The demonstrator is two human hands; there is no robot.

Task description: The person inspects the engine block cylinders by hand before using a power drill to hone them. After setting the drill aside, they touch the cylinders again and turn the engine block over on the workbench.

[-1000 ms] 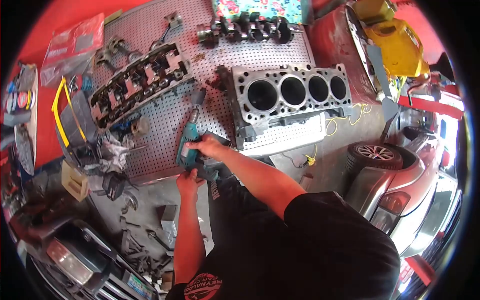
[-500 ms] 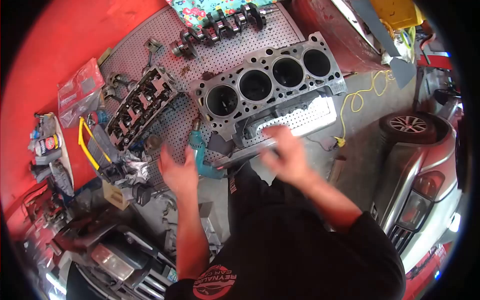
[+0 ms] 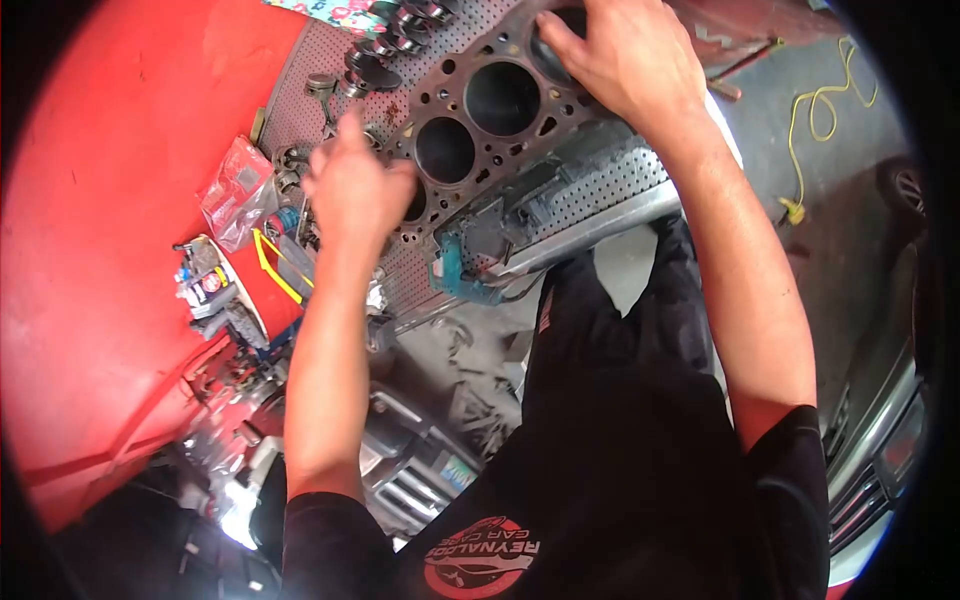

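An engine block (image 3: pixel 470 150) with large round bores lies slanted across the perforated metal bench (image 3: pixel 425 280). Over its upper right part is my right hand (image 3: pixel 645 65), its thumb stretched across a bore. The frame's top edge cuts off the other fingers. My left hand (image 3: pixel 360 190), smeared by motion, hovers over the block's left end with index finger and thumb apart; nothing shows in it. It hides most of the cylinder head. Just beyond it is a piston with its rod (image 3: pixel 321 88). A teal power drill (image 3: pixel 465 275) rests below the block's near left corner.
The crankshaft (image 3: pixel 385 50) lies at the bench's far side. A plastic bag (image 3: pixel 237 185) and a yellow-framed tool (image 3: pixel 275 265) are at the left. A yellow cord (image 3: pixel 800 130) trails over the floor at right. Cars stand on both sides.
My right hand has moved up and right onto the block. My left hand has gone up toward the block's left end. The whole view has shifted, with the bores now further left.
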